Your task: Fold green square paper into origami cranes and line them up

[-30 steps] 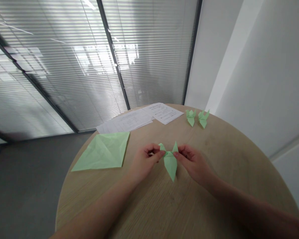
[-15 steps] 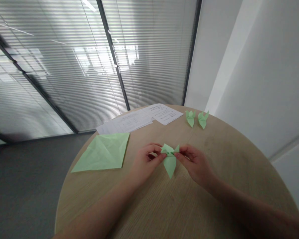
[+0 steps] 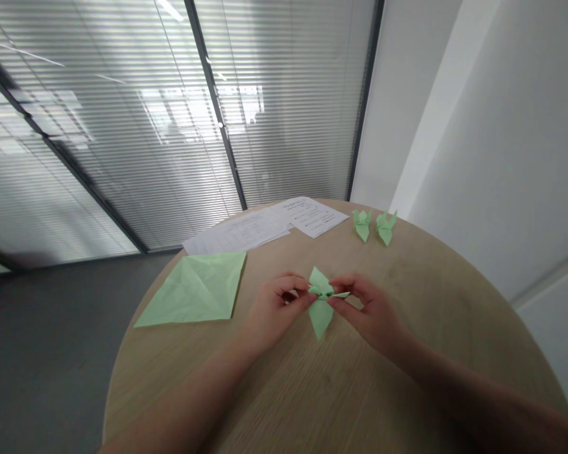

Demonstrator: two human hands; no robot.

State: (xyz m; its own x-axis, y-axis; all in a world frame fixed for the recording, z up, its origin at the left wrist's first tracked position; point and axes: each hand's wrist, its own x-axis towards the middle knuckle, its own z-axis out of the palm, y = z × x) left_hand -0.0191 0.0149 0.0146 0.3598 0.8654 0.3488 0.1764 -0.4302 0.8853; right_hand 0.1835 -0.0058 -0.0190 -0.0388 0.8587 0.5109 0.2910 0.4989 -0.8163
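Observation:
A light green origami crane (image 3: 320, 318) is held between my two hands above the middle of the round wooden table. One broad wing points toward me and the other points away. On its left side, my left hand (image 3: 284, 302) pinches the paper near the centre between thumb and fingers. From the right, my right hand (image 3: 364, 307) pinches it too, with a thin pointed end sticking out between thumb and fingers. The fingertips partly cover the folds at the centre.
Two finished-looking green paper cranes (image 3: 361, 226) stand at the table's far right edge. A creased green paper sheet (image 3: 196, 290) lies left of my hands. Printed white papers (image 3: 246, 231) overlap at the back. The wooden table (image 3: 312, 403) stands by a blind-covered glass partition and a white wall.
The crane's far wing has spread upward and away, so it looks flatter and more open. The pointed end at the right has swung down to stick out sideways. Both hands stay nearly in place.

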